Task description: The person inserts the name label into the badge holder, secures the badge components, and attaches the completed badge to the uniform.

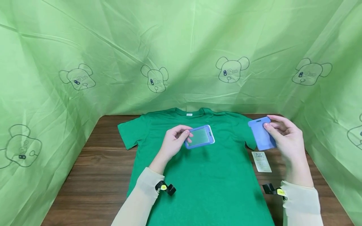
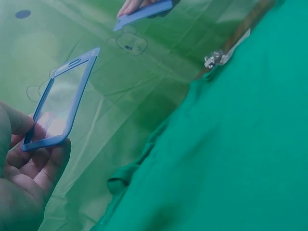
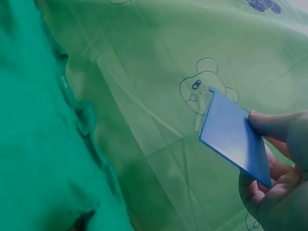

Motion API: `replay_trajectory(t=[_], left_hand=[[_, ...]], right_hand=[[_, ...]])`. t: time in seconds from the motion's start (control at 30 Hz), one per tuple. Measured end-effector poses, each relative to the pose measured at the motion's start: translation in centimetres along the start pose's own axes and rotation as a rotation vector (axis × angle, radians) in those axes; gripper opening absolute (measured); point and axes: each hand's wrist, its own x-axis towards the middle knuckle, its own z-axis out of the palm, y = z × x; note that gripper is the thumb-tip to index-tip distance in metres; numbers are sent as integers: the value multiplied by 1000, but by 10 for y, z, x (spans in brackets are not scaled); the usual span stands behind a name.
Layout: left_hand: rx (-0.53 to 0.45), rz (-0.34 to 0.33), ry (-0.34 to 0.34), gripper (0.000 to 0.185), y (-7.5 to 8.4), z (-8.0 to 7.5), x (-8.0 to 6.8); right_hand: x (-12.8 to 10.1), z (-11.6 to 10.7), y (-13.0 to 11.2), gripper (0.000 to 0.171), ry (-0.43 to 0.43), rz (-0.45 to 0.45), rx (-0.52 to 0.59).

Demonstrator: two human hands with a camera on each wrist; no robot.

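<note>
My left hand point(image 1: 176, 141) pinches a blue card holder frame point(image 1: 209, 142) by its left end, thumb on the front. Its clear window shows the green shirt behind it, and a slot is cut near its far end. On the right, my right hand point(image 1: 288, 135) holds a solid blue card holder panel point(image 1: 261, 135) between thumb and fingers, with a slot at its top. The two pieces are apart, both raised above the table. Below the panel lies a white printed card point(image 1: 261, 162). In the right wrist view the panel point(image 3: 236, 137) tilts, gripped along its edge.
A green T-shirt point(image 1: 203, 185) lies spread on the dark wood table point(image 1: 93, 179), its collar toward the back. Light green cloth walls point(image 1: 186, 40) with bear-head drawings stand behind and on both sides. Each wrist carries a black strap mount point(image 1: 165, 187).
</note>
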Motion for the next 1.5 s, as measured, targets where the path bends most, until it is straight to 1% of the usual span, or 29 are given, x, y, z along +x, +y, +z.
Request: replay_trajectory(t=[0.07, 0.1, 0.3, 0.5, 0.57, 0.67, 0.77, 0.9, 1.0, 1.2, 1.4, 1.47, 1.5], left_hand=[[0, -2, 3, 18, 0, -1, 0], [1, -2, 5, 18, 0, -1, 0], [0, 4, 9, 19, 3, -2, 0], [-7, 10, 17, 19, 5, -3, 0], [-6, 12, 18, 18, 4, -3, 0], [-6, 12, 18, 18, 3, -3, 0], [-8, 11, 22, 18, 2, -4, 0], [-8, 14, 26, 18, 1, -5, 0], [5, 20, 19, 18, -1, -5, 0], [12, 24, 9, 19, -3, -4, 0], [17, 24, 7, 19, -3, -4, 0], [22, 23, 5, 19, -3, -4, 0], [24, 21, 5, 19, -3, -4, 0]], right_hand=[[-1, -2, 2, 39, -4, 19, -28], [-2, -4, 3, 39, -4, 29, -60], [-7, -22, 11, 42, -53, 57, -332], [-6, -46, 24, 39, -121, 40, -450], [-6, -56, 30, 37, -141, 49, -487], [-6, -72, 41, 35, -189, 90, -505], [-7, -87, 55, 33, -223, 144, -482], [-11, -104, 73, 27, -218, 195, -468], [-13, -115, 84, 26, -220, 196, -475], [-14, -132, 99, 25, -263, 175, -506], [-15, -137, 106, 17, -256, 172, -539], [-16, -137, 108, 14, -247, 160, -569], [-16, -136, 108, 16, -243, 150, -592]])
